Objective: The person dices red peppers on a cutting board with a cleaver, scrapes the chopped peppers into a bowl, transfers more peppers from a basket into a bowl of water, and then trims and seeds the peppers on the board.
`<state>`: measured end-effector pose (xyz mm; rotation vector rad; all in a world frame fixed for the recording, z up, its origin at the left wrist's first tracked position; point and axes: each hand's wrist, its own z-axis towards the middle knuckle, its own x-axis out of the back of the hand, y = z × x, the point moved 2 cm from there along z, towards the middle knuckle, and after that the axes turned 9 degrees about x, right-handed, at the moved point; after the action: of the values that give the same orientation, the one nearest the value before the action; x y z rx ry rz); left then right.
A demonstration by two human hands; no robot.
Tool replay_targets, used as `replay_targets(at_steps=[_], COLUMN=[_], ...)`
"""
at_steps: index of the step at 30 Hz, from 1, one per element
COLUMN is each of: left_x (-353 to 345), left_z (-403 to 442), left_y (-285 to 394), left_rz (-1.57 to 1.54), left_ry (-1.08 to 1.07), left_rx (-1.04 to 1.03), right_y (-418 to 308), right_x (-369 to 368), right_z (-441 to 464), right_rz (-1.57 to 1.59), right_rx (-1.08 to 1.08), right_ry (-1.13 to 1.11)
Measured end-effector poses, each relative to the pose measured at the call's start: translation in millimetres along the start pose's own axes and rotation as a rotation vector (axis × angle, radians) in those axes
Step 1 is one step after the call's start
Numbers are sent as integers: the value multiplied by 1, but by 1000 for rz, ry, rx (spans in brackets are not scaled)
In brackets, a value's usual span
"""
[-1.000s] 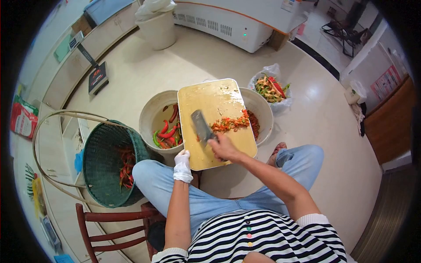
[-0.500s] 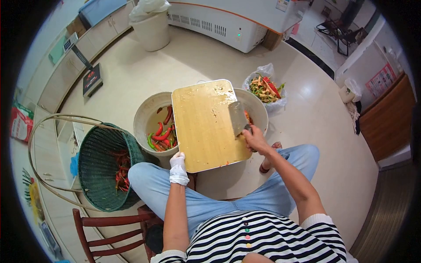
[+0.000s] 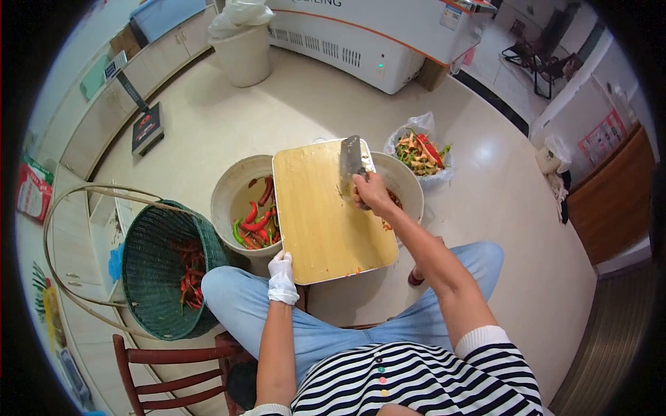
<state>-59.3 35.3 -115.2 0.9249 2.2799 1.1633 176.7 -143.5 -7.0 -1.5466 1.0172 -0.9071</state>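
Note:
A yellow cutting board (image 3: 326, 229) with a pale rim lies in front of me, with wet bits along its far part. My left hand (image 3: 280, 272), in a white glove, grips the board's near left edge. My bare right hand (image 3: 372, 192) is closed round the handle of a cleaver (image 3: 351, 156), whose blade is over the far right part of the board. Left of the board, a bucket (image 3: 223, 201) holds red and green chili peppers (image 3: 257, 222) in liquid. A second bucket (image 3: 414, 186), partly hidden by the board and my right arm, contains red pieces.
A green woven basket (image 3: 149, 277) with red peppers stands at my left, beside a wooden chair (image 3: 177, 356). Beyond the right bucket is a plastic bag of pepper scraps (image 3: 420, 154). A scale (image 3: 147, 130), a white bin (image 3: 243, 59) and a freezer (image 3: 347, 41) are farther back.
My right hand has carried the cleaver from the board's right edge to the left and toward its far end. My left hand still holds the board's edge.

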Motion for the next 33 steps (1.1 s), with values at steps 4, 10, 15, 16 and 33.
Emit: replay_targets(at_steps=[4,10,15,16,33], left_x=[-1,-3,0,2,-18], left_z=[-5,-7,-1,3,-25], left_y=[4,8,0,-2,27], left_rz=[-38,4,-7,8,-21], left_ry=[-24,30,19,26,60], left_rx=[22,12,11,6,-106], right_y=[13,31,17,8,32], right_x=[-15,37,87,92,144], right_z=[22,-2,-52,-66,-86], right_rz=[86,76,-2,-47,-473], right_rx=[-22,-54,-36,-12,76], right_ry=[-15,191,250,118,-22])
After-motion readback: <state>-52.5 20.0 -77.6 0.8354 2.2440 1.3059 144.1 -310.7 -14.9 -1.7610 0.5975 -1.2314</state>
